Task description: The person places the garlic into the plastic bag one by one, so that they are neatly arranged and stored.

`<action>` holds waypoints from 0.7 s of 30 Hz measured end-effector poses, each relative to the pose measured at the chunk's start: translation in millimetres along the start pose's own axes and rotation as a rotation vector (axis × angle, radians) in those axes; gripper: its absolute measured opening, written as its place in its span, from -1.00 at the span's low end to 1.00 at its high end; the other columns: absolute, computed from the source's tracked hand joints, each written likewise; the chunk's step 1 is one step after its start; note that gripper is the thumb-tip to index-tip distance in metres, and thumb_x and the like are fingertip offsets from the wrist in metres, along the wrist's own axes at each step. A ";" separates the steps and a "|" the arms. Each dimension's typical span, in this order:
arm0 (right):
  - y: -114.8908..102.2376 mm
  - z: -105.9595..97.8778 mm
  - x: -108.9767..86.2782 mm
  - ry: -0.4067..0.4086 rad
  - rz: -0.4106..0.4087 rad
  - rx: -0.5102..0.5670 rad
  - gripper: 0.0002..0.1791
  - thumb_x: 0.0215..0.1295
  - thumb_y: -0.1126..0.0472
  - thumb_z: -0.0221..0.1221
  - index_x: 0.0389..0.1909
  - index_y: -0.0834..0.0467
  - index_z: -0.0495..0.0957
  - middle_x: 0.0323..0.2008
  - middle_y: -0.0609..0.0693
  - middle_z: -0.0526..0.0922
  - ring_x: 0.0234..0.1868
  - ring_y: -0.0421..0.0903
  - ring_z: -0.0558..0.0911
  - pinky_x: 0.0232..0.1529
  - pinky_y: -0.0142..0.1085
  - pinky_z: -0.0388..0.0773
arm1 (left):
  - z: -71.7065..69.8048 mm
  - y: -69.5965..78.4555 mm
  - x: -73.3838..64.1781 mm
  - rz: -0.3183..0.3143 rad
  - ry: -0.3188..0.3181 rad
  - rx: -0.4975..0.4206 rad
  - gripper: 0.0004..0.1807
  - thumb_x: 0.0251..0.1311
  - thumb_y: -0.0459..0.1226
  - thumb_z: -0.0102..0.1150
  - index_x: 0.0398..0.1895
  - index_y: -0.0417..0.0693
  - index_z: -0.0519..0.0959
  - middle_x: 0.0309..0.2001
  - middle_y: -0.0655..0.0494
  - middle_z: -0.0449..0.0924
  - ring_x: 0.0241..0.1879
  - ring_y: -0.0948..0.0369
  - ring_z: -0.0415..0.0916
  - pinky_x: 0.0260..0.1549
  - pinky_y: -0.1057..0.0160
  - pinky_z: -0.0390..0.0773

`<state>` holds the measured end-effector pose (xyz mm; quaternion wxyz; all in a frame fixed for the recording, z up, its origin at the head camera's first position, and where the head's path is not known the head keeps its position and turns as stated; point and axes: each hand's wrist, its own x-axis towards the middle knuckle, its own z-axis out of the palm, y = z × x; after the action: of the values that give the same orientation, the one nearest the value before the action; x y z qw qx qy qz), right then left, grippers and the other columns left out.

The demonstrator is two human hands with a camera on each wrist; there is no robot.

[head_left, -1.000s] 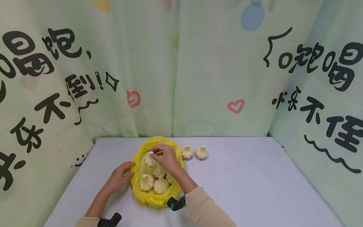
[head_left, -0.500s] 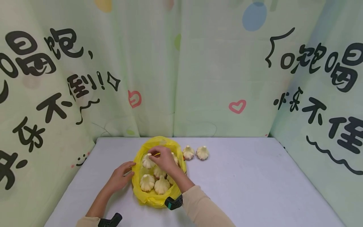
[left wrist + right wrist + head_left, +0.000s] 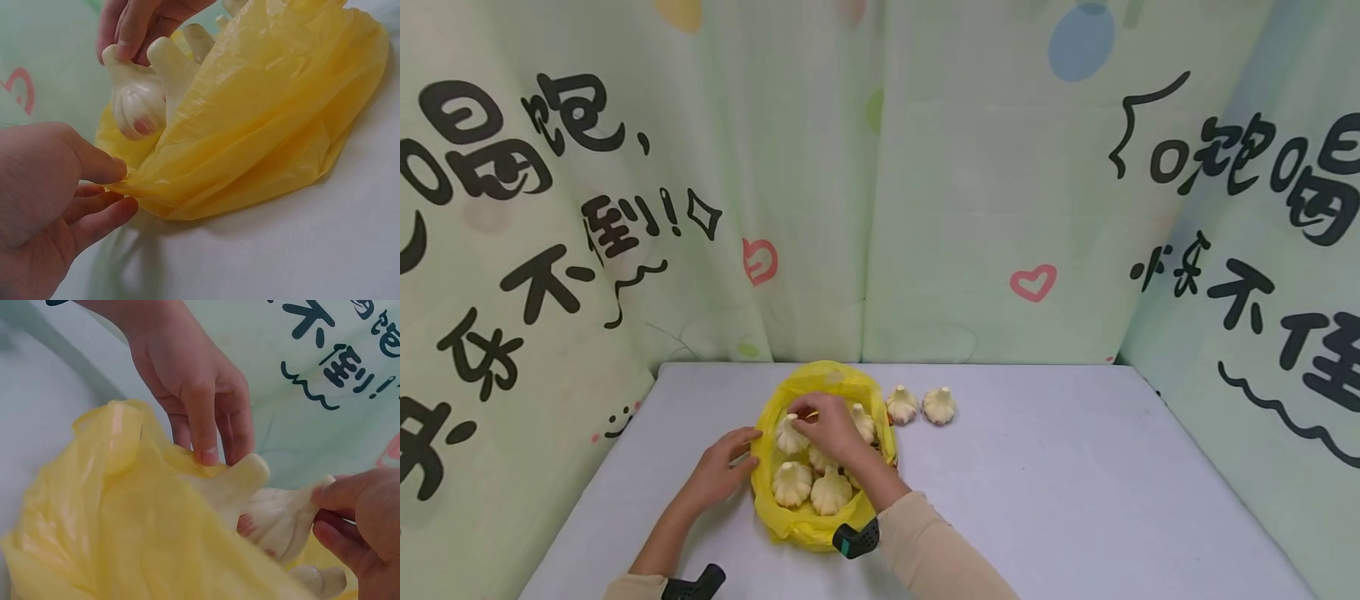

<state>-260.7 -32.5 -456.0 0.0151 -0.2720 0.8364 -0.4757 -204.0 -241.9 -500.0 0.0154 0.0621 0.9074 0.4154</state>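
Note:
A yellow plastic bag (image 3: 805, 532) lies spread wide on the table with several garlic bulbs (image 3: 831, 493) inside it. My left hand (image 3: 718, 471) holds the bag's left rim; in the left wrist view, thumb and fingers pinch the thin film (image 3: 134, 184). Above the bag's far left part, my right hand (image 3: 833, 427) pinches one garlic bulb (image 3: 137, 103) by its stem, the bulb hanging stem up. The right wrist view shows that same bulb (image 3: 281, 519) beside another bulb's stem (image 3: 250, 472). My right hand and forearm cover part of the bag's contents in the head view.
Outside the bag, just right of its far rim, two more garlic bulbs stand side by side, a nearer one (image 3: 902, 405) and a farther one (image 3: 938, 406). A white cloth covers the table (image 3: 1045, 500). Printed curtains (image 3: 940, 208) hang behind and at both sides.
My right hand has moved slightly down and left with its garlic bulb, uncovering another bulb at the bag's right side. The left hand stays at the rim. The head view has shifted a little.

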 end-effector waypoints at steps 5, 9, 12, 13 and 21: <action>2.3 2.3 -0.4 -0.033 -0.013 -0.035 -0.82 0.31 0.32 0.19 -0.12 0.24 0.66 -0.16 0.03 0.69 -0.15 -0.11 0.66 -0.14 -0.48 0.64 | 0.1 0.7 -0.3 -0.004 0.004 -0.004 -0.53 0.32 -0.40 0.07 0.30 -0.23 0.37 0.36 -0.27 0.27 0.28 -0.19 0.38 0.21 -0.10 0.46; 6.1 5.2 -1.9 -0.053 -0.027 -0.053 -0.83 0.29 0.35 0.19 -0.14 0.26 0.65 -0.17 0.06 0.69 -0.15 -0.10 0.67 -0.14 -0.48 0.63 | 1.2 0.2 -2.8 0.001 0.010 -0.009 -0.54 0.31 -0.43 0.07 0.28 -0.26 0.39 0.35 -0.29 0.29 0.27 -0.20 0.39 0.21 -0.10 0.46; 7.7 6.8 -2.0 -0.058 -0.028 -0.042 -0.83 0.29 0.37 0.19 -0.14 0.28 0.65 -0.16 0.11 0.70 -0.15 -0.07 0.67 -0.14 -0.45 0.64 | 1.7 0.5 -4.0 0.001 0.016 -0.005 -0.54 0.30 -0.42 0.08 0.27 -0.25 0.40 0.35 -0.28 0.30 0.26 -0.19 0.40 0.21 -0.09 0.47; 7.6 6.7 -2.0 -0.060 -0.028 -0.038 -0.83 0.29 0.38 0.19 -0.13 0.29 0.65 -0.15 0.13 0.69 -0.15 -0.06 0.67 -0.14 -0.45 0.65 | 1.6 0.6 -4.0 0.001 0.017 -0.004 -0.54 0.30 -0.42 0.08 0.27 -0.25 0.40 0.35 -0.28 0.30 0.26 -0.19 0.40 0.20 -0.09 0.47; 7.2 5.3 -1.6 -0.061 -0.026 -0.020 -0.81 0.29 0.38 0.18 -0.11 0.30 0.63 -0.11 0.18 0.68 -0.12 -0.02 0.67 -0.11 -0.41 0.66 | 0.4 0.7 -2.5 0.004 0.017 -0.013 -0.54 0.30 -0.42 0.09 0.27 -0.24 0.40 0.35 -0.28 0.30 0.26 -0.19 0.40 0.20 -0.09 0.47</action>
<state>-261.0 -33.0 -465.0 0.0316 -0.2973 0.8365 -0.4591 -201.4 -241.6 -499.8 0.0072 0.0604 0.9047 0.4217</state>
